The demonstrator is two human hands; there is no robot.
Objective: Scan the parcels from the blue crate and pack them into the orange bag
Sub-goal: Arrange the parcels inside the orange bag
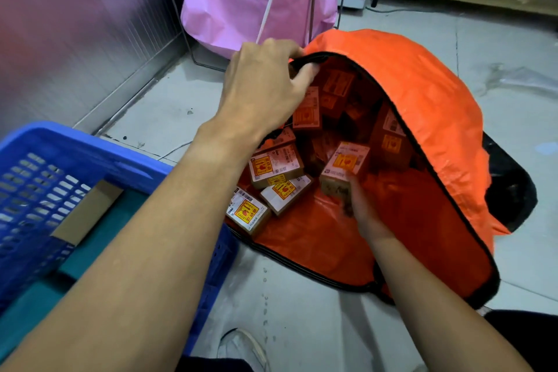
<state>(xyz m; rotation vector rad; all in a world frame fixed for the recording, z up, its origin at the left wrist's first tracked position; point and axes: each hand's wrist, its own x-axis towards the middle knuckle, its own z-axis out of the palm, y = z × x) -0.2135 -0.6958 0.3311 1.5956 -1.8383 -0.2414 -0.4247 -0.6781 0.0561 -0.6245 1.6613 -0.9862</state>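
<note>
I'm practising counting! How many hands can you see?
2. The left hand grips the top edge of the orange bag; the right hand is inside the bag, holding a small parcel. No other hands show.

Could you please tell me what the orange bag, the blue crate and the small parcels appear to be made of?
Large orange bag: probably woven plastic sheeting, slightly shiny, creased, black-trimmed rim. Slotted blue crate: rigid moulded plastic, judging by its uniform slots. Small brown box parcels: matte cardboard with printed paper labels.
</note>
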